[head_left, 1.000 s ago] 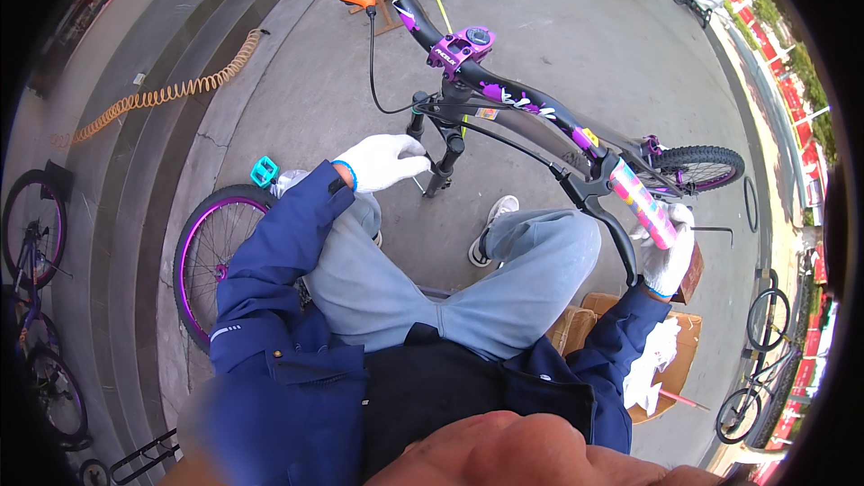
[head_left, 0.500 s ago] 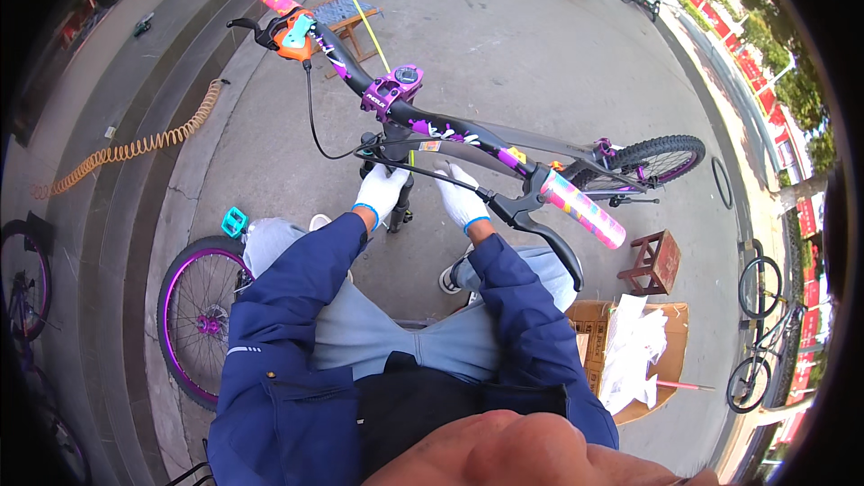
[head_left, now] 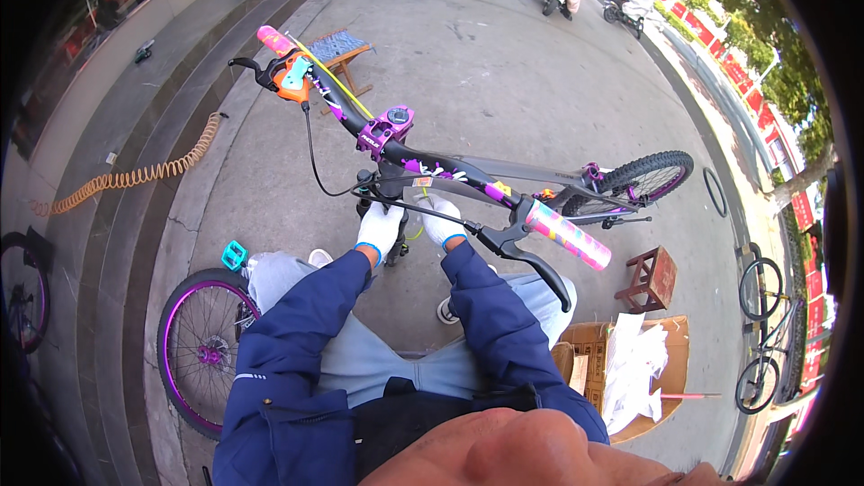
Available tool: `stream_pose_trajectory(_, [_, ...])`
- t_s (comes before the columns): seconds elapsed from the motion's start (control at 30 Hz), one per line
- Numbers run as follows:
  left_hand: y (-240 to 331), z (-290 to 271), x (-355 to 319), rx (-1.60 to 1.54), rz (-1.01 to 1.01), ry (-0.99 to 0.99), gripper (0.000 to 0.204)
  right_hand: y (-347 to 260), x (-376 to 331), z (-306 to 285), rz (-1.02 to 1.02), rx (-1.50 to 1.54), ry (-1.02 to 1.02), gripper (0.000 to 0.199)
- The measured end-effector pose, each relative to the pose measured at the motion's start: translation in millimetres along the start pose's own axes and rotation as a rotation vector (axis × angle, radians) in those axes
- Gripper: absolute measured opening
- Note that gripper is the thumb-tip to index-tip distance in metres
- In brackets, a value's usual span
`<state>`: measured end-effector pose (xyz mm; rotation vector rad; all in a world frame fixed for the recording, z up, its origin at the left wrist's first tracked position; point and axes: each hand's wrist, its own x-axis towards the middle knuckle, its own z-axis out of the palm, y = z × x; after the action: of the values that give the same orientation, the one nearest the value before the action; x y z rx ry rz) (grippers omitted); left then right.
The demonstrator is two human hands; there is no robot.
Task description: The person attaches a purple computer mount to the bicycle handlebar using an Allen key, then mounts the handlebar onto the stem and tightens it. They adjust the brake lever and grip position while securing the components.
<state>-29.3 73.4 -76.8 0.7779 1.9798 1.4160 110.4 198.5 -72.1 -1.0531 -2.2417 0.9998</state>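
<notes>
A black and purple bicycle handlebar [head_left: 445, 168] with pink patterned grips crosses in front of me, joined to a grey frame by a purple stem [head_left: 385, 130]. Below it my left hand [head_left: 380, 229], in a white glove, is closed against the upper part of the fork [head_left: 396, 247]; its fingertips are hidden. My right hand [head_left: 440, 220], gloved too, pinches a thin yellow-green cable [head_left: 425, 191] just right of the head tube. That cable also shows beyond the stem, slanting up along the left half of the bar, and a small loop hangs between my hands.
A loose wheel with a purple rim [head_left: 209, 355] and a teal pedal [head_left: 235, 256] are at my left, near steps with a coiled orange hose [head_left: 135, 173]. At my right are a wooden stool [head_left: 648, 279] and a cardboard box [head_left: 670, 351]. A patterned folding stool [head_left: 340, 47] stands ahead.
The yellow-green cable has swung down from upright to lie along the bar, and a loop shows by the fork. My right hand has moved left and down, closer to my left hand.
</notes>
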Motion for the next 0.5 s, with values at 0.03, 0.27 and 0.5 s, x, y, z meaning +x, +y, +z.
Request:
stream_pose_trajectory(0.03, [1.3,-0.2,-0.5,0.006,-0.017,-0.011,0.039,18.7,-3.3,0.3,0.069,0.095,-0.068,0.038])
stream_pose_trajectory(0.27, [28.1,-3.9,-12.3,0.003,-0.042,0.019,0.048,197.5,-82.8,41.0,1.019,0.717,-0.344,0.029])
stream_pose_trajectory(0.5, [32.4,-9.3,-12.7,0.017,-0.089,0.015,0.037,283.4,-113.3,65.4,1.082,0.879,0.276,0.026])
